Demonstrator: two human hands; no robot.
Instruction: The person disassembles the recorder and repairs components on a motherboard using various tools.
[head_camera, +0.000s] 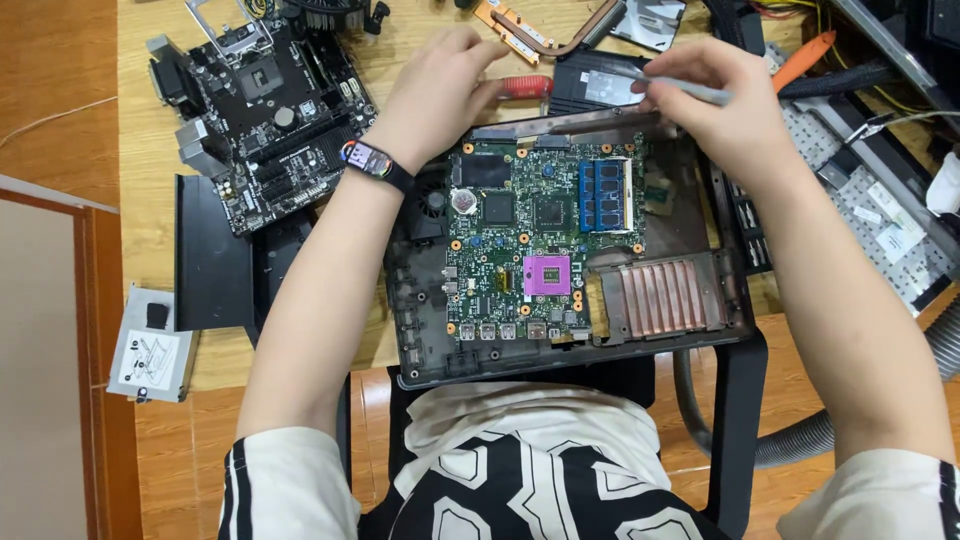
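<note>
An opened laptop base (715, 325) lies in front of me with its green circuit board (540, 240) bare, showing a pink socket and blue memory modules. My left hand (435, 85) rests on the base's far left edge, fingers curled, next to a red tool handle (525, 86); a band sits on that wrist. My right hand (725, 105) hovers over the far right corner and grips a thin grey tool (690, 90), its tip pointing left.
A black desktop motherboard (265, 110) lies at the far left. A copper heat pipe (525, 30) and a drive (650, 20) sit behind. A keyboard panel (880, 210) and cables fill the right. A drive bracket (150, 355) overhangs the left table edge. A grey hose (800, 440) runs below.
</note>
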